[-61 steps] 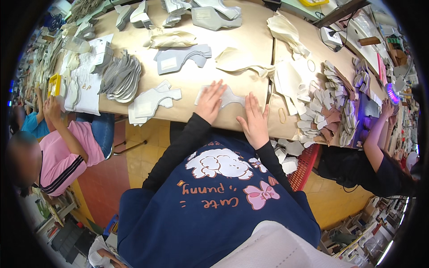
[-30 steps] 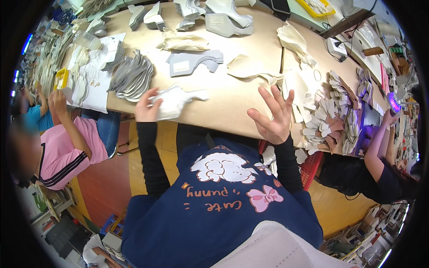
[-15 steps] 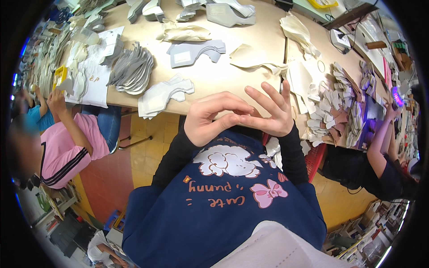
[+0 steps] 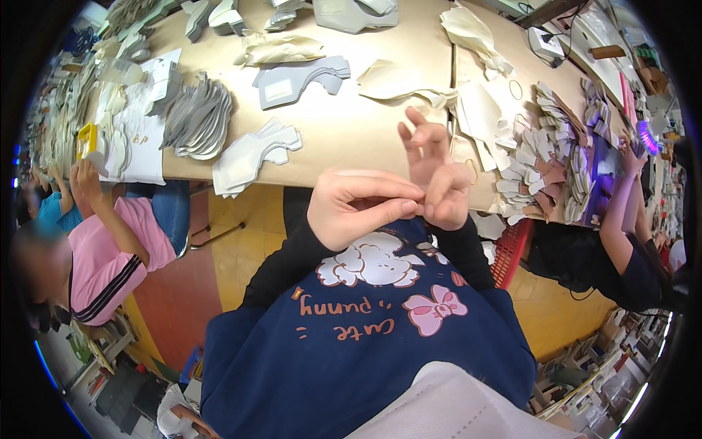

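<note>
Above my lap, just in front of the table edge, my left hand (image 4: 358, 207) is closed in a pinch, thumb against fingertips. My right hand (image 4: 442, 175) meets it there, its thumb and index finger drawn together at the left fingertips while the other fingers are raised and slightly blurred. Whatever the pinched fingers hold, if anything, is too small or hidden to make out. On the table beyond lie a stack of pale cut pieces (image 4: 257, 152), a grey curved piece (image 4: 307, 77) with a light patch, and a cream curled piece (image 4: 402, 84).
A fanned stack of grey pieces (image 4: 197, 117) sits at the left of the table (image 4: 336, 146). Piles of small cut pieces (image 4: 541, 175) and a loose rubber band (image 4: 515, 89) are on the right. A red plastic basket (image 4: 513, 252) stands below; co-workers sit on both sides.
My right hand has turned, its raised fingers now bunched closer and pointing up. Both hands have moved slightly lower, and the left fingers are pressed more tightly together. The view has shifted a little.
</note>
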{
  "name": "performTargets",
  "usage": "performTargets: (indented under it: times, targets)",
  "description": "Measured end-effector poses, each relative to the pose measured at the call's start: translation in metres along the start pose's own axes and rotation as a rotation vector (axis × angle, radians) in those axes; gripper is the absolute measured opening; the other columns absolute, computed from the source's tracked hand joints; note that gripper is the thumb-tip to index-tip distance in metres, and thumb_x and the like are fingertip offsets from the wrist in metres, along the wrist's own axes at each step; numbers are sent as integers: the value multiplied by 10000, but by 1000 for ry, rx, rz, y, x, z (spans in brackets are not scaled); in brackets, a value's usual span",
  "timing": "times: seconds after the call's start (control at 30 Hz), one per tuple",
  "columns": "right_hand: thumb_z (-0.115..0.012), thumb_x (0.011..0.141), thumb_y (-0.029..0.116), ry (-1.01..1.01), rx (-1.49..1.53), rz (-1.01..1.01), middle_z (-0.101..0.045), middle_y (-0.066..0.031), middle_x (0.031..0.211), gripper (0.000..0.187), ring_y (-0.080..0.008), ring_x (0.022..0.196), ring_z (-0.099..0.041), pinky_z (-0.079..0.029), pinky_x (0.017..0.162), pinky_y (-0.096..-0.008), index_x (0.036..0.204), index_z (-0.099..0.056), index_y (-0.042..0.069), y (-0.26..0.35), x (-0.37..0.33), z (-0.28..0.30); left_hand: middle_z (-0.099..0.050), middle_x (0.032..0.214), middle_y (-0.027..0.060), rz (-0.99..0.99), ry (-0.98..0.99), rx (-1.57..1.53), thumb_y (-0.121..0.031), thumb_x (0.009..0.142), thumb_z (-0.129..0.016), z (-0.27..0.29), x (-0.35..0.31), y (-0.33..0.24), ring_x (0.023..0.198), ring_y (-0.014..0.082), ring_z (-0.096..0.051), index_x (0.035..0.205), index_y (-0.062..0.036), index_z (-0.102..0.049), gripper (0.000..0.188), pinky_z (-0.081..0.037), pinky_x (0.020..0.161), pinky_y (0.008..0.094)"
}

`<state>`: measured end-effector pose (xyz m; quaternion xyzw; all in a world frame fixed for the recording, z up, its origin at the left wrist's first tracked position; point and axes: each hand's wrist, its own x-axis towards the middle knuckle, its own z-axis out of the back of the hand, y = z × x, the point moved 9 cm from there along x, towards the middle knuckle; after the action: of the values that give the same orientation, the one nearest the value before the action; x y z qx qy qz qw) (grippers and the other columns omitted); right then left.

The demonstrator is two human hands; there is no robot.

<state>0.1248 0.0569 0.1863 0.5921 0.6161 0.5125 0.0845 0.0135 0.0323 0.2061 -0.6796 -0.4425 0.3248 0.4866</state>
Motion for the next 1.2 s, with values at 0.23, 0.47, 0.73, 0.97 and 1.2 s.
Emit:
performTargets:
  times: [0.23, 0.47, 0.73, 0.97, 1.2]
  targets:
    - [-746, 823, 368, -134, 89, -139, -405, -81, 1364, 351, -331, 1474, -127, -78, 1194, -494, 590, -557, 185, -14, -7, 7, -716, 924, 153, -20, -91, 241, 95, 866, -649, -2, 0, -1, 818, 162, -702, 962, 96, -707, 111, -575, 716, 247]
    - [-765, 789, 353, -159, -39, -34, -423, -107, 1296, 282, -354, 1425, -180, -111, 1155, -526, 650, -648, 137, -8, -9, 13, -720, 889, 116, -181, -166, 403, 70, 841, -669, -7, 0, -18, 748, 142, -708, 923, 60, -708, 91, -576, 651, 233]
    - [-774, 780, 322, -163, -176, -19, -437, -101, 1278, 234, -362, 1413, -197, -135, 1147, -509, 660, -673, 148, -6, -12, 14, -686, 781, 78, -376, -180, 733, 36, 754, -720, -11, -3, -34, 648, 171, -699, 819, 6, -661, 93, -547, 585, 247]
    - [-751, 797, 318, -140, -298, 38, -433, -102, 1256, 218, -362, 1378, -232, -163, 1129, -505, 686, -666, 151, 0, -15, 9, -655, 729, 52, -470, -237, 822, 21, 697, -720, -11, -5, -38, 586, 188, -646, 780, -40, -639, 130, -499, 526, 270]
    - [-722, 838, 346, -226, -268, 46, -426, -103, 1231, 242, -356, 1367, -240, -185, 1117, -505, 706, -652, 156, -5, -21, 5, -647, 728, 38, -559, -266, 889, 8, 665, -727, -12, -7, -42, 580, 195, -626, 775, -56, -633, 158, -484, 513, 281]
